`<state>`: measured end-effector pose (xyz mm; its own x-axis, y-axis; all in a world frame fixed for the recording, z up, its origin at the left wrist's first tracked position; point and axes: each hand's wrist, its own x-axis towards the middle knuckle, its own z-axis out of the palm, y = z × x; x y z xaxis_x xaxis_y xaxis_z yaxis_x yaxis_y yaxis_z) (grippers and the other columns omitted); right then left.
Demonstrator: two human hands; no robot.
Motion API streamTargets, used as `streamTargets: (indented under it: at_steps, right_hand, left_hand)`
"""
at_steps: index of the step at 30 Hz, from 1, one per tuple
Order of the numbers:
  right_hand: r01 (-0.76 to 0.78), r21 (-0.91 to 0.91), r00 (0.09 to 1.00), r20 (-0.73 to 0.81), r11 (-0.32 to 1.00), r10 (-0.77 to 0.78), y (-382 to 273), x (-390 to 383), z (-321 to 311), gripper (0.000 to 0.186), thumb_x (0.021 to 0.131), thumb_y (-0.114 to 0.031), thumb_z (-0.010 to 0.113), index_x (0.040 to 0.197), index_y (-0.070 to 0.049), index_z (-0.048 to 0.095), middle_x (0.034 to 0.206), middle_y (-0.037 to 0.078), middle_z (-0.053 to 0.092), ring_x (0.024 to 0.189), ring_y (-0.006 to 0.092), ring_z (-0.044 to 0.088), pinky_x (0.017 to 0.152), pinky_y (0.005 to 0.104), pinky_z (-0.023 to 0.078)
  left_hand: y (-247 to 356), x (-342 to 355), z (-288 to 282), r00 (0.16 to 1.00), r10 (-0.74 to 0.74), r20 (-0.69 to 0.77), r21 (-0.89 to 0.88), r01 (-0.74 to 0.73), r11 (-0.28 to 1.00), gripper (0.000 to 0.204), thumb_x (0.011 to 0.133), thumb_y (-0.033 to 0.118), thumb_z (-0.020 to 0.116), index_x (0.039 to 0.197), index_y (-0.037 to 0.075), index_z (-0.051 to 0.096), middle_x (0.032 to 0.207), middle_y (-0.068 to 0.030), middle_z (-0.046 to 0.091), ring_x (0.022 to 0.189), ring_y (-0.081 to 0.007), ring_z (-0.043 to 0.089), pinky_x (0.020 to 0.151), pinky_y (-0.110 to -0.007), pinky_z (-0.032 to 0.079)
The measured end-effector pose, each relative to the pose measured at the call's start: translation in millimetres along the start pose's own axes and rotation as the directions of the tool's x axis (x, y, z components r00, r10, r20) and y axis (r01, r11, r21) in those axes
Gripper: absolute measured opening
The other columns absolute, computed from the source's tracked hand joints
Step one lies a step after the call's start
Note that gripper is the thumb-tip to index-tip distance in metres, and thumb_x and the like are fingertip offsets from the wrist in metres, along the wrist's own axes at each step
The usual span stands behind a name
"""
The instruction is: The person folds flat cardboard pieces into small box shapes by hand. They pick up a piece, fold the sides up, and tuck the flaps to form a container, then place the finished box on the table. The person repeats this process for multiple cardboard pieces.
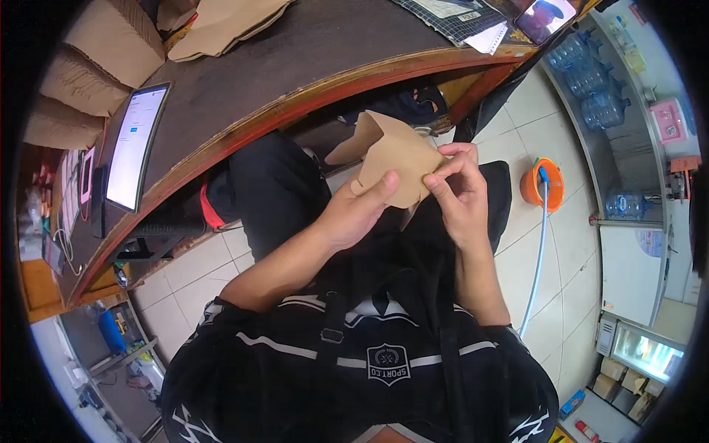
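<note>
- The folded, tan cardboard piece (pixel 405 164) is between the hands above the lap, beside the dark brown wooden desk (pixel 244 111), probably for a close view.
- The bare left hand (pixel 360 205) grips its lower left side, thumb on the face, seemingly to steady it.
- The bare right hand (pixel 462 193) pinches its right edge between thumb and finger, apparently for finer control.

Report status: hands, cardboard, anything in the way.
Left hand gripping brown cardboard piece, lower left; right hand pinching its right side. Piece bent, held aloft. No obstruction visible.
</note>
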<state>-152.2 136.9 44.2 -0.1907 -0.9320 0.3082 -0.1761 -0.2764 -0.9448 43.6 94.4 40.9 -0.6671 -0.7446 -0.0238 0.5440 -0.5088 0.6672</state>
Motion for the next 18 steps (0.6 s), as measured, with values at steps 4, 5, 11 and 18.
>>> streamTargets:
  at_steps: [4,5,11,18]
  right_hand:
    - [-0.118,0.379,0.993,0.037,0.918,0.112,9,-2,3,0.045,0.085,-0.017,0.086,0.118,-0.009,0.057,0.135,0.011,0.052,0.13,0.0253,0.048,0.114,0.0384,0.033]
    - [-0.113,0.381,0.994,0.039,0.918,0.106,11,-2,5,0.051,0.085,-0.018,0.087,0.123,-0.009,0.054,0.137,0.012,0.051,0.133,0.0257,0.047,0.116,0.039,0.032]
    - [-0.179,0.356,0.976,0.181,0.917,0.12,11,0,4,0.086,0.083,-0.037,0.089,0.148,-0.006,0.041,0.147,0.012,0.047,0.143,0.0247,0.041,0.119,0.0386,0.032]
    - [-0.21,0.295,0.941,0.318,0.932,0.111,-4,5,-14,0.046,0.097,-0.031,0.076,0.128,0.002,0.067,0.141,0.012,0.06,0.13,0.0196,0.055,0.109,0.0346,0.042]
  left_hand:
    - [-10,-5,-7,0.999,-0.038,0.029,-0.036,0.039,0.999,0.052,0.109,0.027,0.058,0.154,0.006,0.041,0.148,-0.0074,0.054,0.137,-0.0194,0.052,0.115,-0.039,0.043]
    - [-12,-6,-7,0.998,-0.047,0.039,-0.048,0.049,0.998,0.053,0.109,0.026,0.058,0.154,0.006,0.04,0.148,-0.0073,0.054,0.137,-0.019,0.052,0.114,-0.038,0.043]
    - [2,-5,-12,0.991,0.033,0.127,0.348,-0.076,0.934,0.051,0.108,0.022,0.06,0.153,0.003,0.044,0.145,-0.0068,0.057,0.135,-0.0156,0.052,0.113,-0.035,0.042]
    - [33,-4,3,0.948,-0.18,0.264,0.349,0.08,0.934,0.06,0.102,0.022,0.065,0.155,-0.001,0.046,0.142,-0.0082,0.061,0.131,-0.0164,0.056,0.113,-0.034,0.041]
